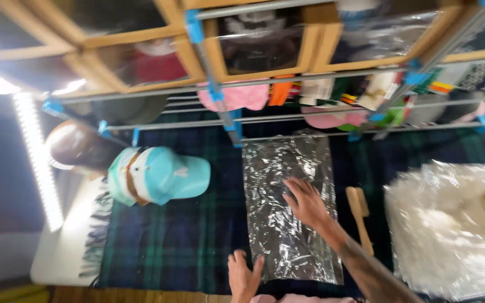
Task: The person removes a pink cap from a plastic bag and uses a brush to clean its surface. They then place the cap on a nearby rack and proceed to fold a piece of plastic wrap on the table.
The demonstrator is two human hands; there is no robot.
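Head view: both open hands, right hand (308,203) and left hand (245,276), press flat (fingers spread) on the clear plastic bag (287,224).

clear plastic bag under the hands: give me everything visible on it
The clear plastic bag is a long, crinkled, glossy rectangle lying flat on the dark plaid blanket, long side running away from the person. Dark contents show through, too blurred to identify. The right hand presses flat on its middle; the left hand touches its near left corner. A wooden brush lies just to its right, apart from it.
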